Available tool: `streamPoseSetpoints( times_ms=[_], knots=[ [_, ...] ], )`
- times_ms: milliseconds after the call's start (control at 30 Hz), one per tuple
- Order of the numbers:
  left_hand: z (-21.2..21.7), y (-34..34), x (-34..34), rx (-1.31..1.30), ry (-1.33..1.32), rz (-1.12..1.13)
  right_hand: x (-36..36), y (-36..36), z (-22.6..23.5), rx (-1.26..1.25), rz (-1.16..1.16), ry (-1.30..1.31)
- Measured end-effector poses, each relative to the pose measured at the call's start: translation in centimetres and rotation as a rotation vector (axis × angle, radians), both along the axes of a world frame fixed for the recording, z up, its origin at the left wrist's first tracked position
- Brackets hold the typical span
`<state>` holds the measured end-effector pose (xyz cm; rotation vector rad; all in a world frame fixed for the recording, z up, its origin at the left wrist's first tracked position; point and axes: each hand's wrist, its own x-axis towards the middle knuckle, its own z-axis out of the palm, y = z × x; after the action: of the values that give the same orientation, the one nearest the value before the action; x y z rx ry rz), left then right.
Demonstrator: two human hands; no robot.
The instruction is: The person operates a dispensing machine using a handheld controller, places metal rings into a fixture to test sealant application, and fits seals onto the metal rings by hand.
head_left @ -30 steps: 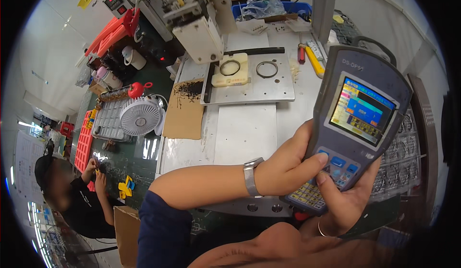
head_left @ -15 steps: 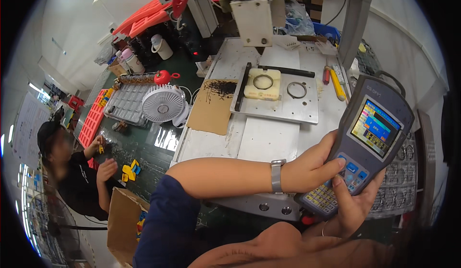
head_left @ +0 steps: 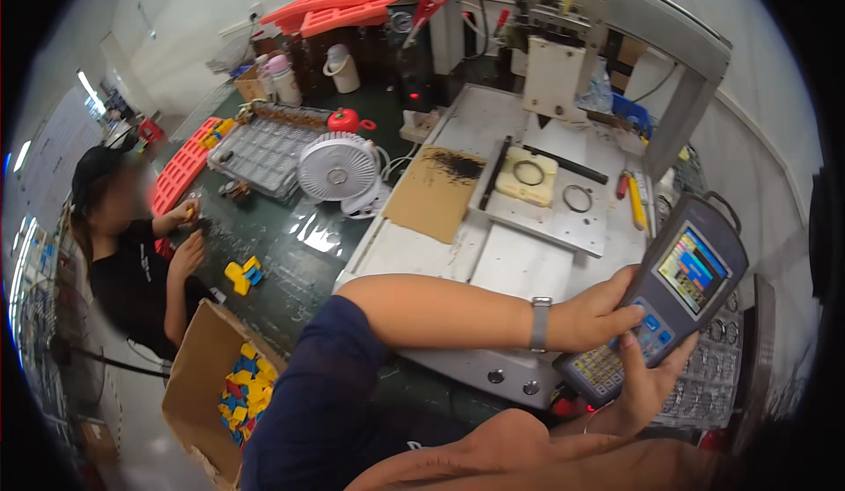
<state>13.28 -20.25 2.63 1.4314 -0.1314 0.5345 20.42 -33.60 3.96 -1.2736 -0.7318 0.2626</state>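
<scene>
A dark grey handheld controller [head_left: 653, 317] with a lit colour screen and a keypad is held at the right, tilted. My left hand [head_left: 600, 315], with a watch on its wrist, reaches across and grips the controller's left side, the thumb on the blue keys. My right hand [head_left: 653, 385] supports it from below and the right, its thumb by the keypad. Beyond my hands, a metal fixture plate [head_left: 541, 228] bears a cream block [head_left: 519, 186] with a dark ring on it. Another ring [head_left: 577, 199] lies beside the block on the plate.
A machine head [head_left: 553, 77] hangs over the fixture. Cardboard [head_left: 427, 205] with black bits, a white fan [head_left: 336, 174] and a yellow-handled tool [head_left: 636, 205] lie around. At left, a co-worker [head_left: 132, 258] handles small pieces near a carton [head_left: 189, 381] of coloured plastic parts.
The view has shifted left, so the bench and fixture appear farther right and more of the carton shows. The co-worker's hands have moved. Both my hands keep hold of the controller.
</scene>
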Motion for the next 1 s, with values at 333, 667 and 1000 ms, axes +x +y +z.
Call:
streamPoseSetpoints(
  times_ms=[333,667,1000],
  knots=[
    [0.1,-0.1,0.1,0.01,0.005,0.033,0.6,0.0,-0.4,-0.073,-0.066,-0.079],
    [-0.3,0.2,0.1,0.146,0.012,0.12,-0.1,0.2,-0.2,0.032,0.029,0.033],
    [0.1,0.0,-0.4,-0.06,0.073,-0.003,-0.4,0.8,0.8,0.093,0.102,0.024]
  ],
)
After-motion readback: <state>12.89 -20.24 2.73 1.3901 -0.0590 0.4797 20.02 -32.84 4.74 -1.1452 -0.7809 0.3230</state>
